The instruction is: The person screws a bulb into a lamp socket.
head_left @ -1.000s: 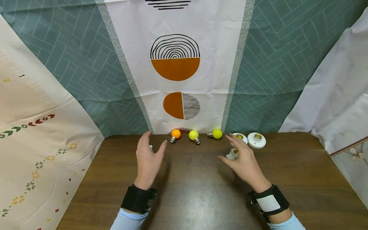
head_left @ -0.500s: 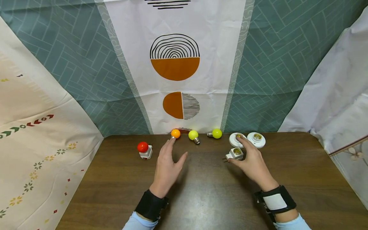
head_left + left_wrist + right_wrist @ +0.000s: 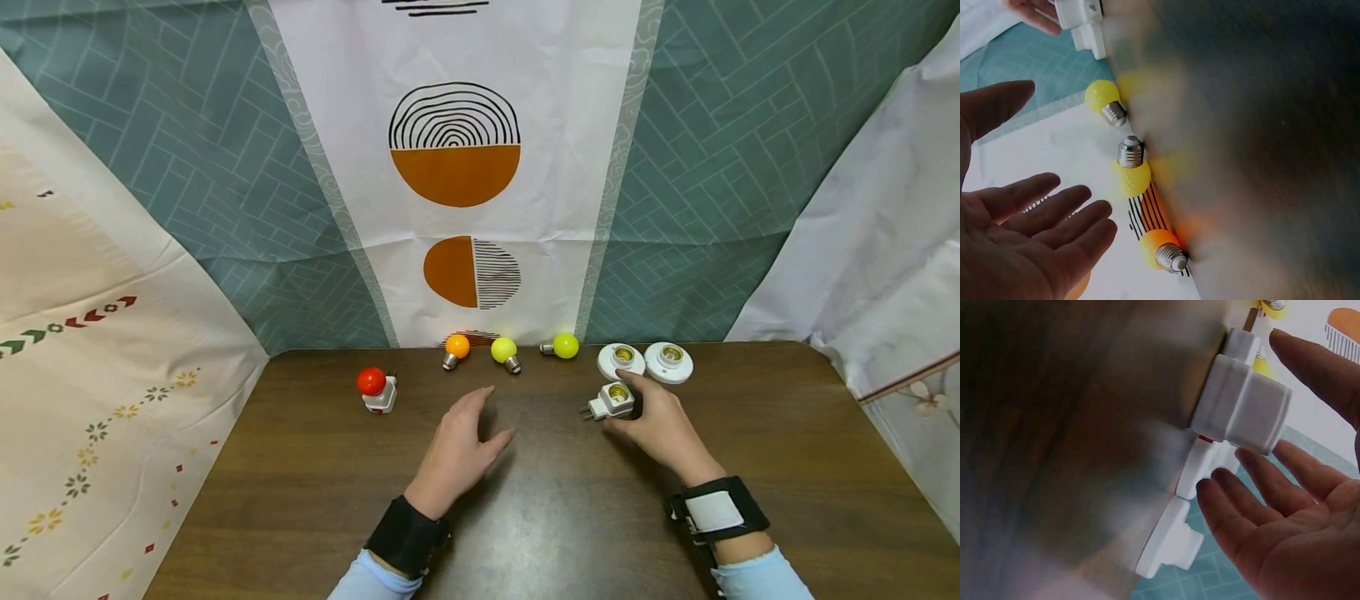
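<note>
In the head view, your right hand (image 3: 660,425) spreads a wide grip at the plug-in socket (image 3: 612,402) on the desk (image 3: 525,517); your left hand (image 3: 453,454), wide and holding nothing, hovers left of that socket, nearer you. In the left wrist view, the orange bulb (image 3: 1159,249) lies well left of the socket. In the right wrist view, a gap shows on the thumb side; finger contact is unclear. An uneven squeeze could tip the socket or nudge the round socket (image 3: 618,358) just beyond it.

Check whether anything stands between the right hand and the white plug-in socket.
Nothing visible does: the right hand is spread open right beside the plug-in socket. The two round holders sit beyond it, toward the table's far edge.
</note>
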The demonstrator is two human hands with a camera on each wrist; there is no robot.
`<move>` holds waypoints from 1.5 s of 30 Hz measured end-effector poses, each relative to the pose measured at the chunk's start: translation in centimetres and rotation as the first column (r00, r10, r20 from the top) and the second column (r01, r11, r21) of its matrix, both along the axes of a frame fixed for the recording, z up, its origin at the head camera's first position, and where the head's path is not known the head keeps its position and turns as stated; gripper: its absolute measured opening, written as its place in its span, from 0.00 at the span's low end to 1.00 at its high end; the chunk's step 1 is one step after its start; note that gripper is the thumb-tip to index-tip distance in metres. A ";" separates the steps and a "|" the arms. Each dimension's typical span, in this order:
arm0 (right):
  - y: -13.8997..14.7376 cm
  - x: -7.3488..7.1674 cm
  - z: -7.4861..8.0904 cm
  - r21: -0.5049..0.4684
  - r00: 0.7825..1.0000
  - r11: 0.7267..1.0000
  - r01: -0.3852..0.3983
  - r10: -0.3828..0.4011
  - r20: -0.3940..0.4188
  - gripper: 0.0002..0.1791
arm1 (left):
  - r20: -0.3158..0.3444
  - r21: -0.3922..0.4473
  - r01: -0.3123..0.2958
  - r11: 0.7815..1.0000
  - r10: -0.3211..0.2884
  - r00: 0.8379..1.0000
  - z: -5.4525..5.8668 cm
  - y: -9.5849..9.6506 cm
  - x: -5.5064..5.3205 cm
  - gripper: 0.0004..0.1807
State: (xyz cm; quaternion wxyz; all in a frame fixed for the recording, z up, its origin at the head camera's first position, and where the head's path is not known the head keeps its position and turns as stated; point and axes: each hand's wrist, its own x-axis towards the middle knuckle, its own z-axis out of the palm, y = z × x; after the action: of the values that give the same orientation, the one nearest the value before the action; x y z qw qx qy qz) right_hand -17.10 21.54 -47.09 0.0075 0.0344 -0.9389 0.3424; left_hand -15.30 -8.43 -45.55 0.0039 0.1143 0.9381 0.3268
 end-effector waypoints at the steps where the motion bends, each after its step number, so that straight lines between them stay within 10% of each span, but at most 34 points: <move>1: 0.0 0.0 -0.1 0.001 1.000 1.000 -0.003 0.003 -0.005 0.44 | 0.008 -0.002 0.005 1.000 -0.005 1.000 0.0 0.0 0.0 0.37; 32: -0.6 0.3 -0.4 0.048 1.000 0.999 -0.011 0.010 0.024 0.28 | 0.097 -0.062 0.015 0.998 -0.009 0.995 -0.4 -1.2 -0.7 0.36; 45: -3.1 1.3 1.7 -0.080 0.995 0.992 -0.099 0.099 -0.010 0.23 | -0.005 -0.099 -0.131 0.986 0.131 0.991 1.4 -1.4 -4.4 0.38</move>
State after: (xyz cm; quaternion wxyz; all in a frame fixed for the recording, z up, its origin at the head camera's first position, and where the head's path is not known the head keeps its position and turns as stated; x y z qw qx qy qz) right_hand -15.85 18.48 -45.40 -0.0054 0.0817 -0.9215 0.3798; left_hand -19.75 -9.82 -44.14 -0.0112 0.0519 0.9587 0.2795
